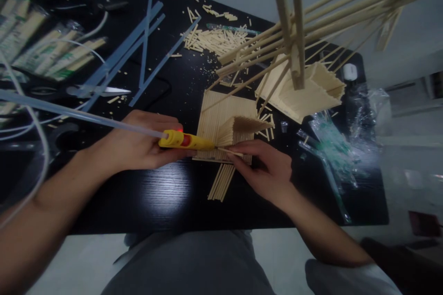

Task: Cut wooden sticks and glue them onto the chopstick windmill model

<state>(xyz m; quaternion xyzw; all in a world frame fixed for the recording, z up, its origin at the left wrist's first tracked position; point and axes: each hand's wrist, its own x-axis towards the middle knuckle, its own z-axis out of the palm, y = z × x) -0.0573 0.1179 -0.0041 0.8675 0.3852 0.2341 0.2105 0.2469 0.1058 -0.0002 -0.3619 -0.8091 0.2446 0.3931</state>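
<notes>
My left hand (145, 140) is wrapped round a yellow hot glue gun (188, 141) with a long translucent glue stick (86, 115) running out of its back end. The gun's nozzle points right and meets a short wooden stick (230, 151), which my right hand (265, 163) pinches between thumb and fingers. Both hands are over a flat panel of joined sticks (211, 115), on which stands a small stacked-stick wall (238, 129) with a corner. Several loose sticks (221, 183) lie together at the panel's near edge.
A stick framework (294, 37) rises at upper right beside another stick-built piece (304, 97). Cut stick bits (218, 39) are heaped behind. Blue-looking glue sticks (128, 50), scissors (100, 91), pliers (107, 6) and wrapped chopsticks (58, 50) lie left. Plastic wrappers (335, 147) lie right.
</notes>
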